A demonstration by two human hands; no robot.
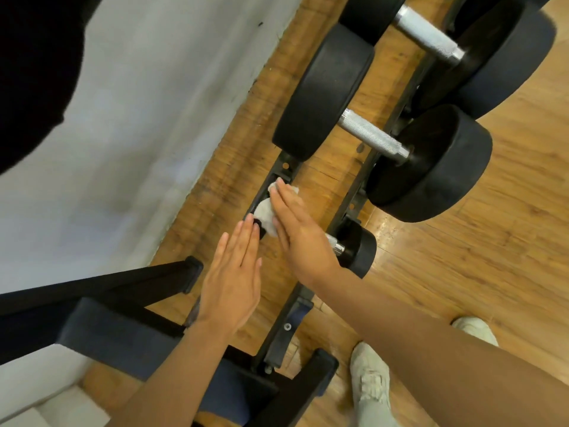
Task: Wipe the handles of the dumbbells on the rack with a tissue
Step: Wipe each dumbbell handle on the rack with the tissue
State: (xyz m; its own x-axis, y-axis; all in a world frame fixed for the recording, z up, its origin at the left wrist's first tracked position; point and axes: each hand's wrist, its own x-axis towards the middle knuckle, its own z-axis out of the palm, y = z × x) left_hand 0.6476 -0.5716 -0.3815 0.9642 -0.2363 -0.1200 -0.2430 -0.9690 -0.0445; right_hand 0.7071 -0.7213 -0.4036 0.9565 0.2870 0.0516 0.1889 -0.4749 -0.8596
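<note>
A crumpled white tissue [267,215] lies over the smallest dumbbell [354,249] on the black metal rack [278,328], under the right hand [297,231]; its straight fingers press flat on the tissue; the left hand [232,280] hovers beside, fingers straight together; larger round rubber dumbbells [378,140] show knurled steel handles [371,137].

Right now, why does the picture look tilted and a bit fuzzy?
Head view: the wide lens bends and tilts the rack; both hands, left and right over the tissue, look soft from motion; a dark blob hides the top-left corner.
</note>
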